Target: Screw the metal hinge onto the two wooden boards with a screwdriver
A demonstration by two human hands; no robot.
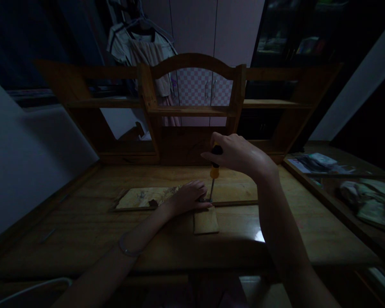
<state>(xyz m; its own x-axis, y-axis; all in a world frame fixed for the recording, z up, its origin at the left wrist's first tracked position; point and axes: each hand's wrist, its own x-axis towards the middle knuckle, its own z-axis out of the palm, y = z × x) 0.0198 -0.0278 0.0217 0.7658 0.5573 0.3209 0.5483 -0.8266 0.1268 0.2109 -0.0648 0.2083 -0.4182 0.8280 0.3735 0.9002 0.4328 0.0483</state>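
Note:
My right hand [226, 154] is closed around the black and yellow handle of a screwdriver [214, 171], which stands nearly upright. The screwdriver's tip meets a small metal piece [205, 200] at the board's near edge. My left hand [192, 196] lies across a long wooden board [234, 193], its thumb and fingers pinching the metal piece. What the piece is exactly is too dark to tell. The board's left part looks rough and chipped, with a dark patch. Just nearer to me, a small square wood block [205, 220] lies flat below my left thumb.
The wooden desk [93, 239] carries a shelf unit [192, 111] along its back. On the right, a side surface holds plastic-wrapped items [321, 160] and a crumpled cloth [377, 199]. A white cable [35, 284] runs at lower left. Clothes [147, 55] hang behind the shelf.

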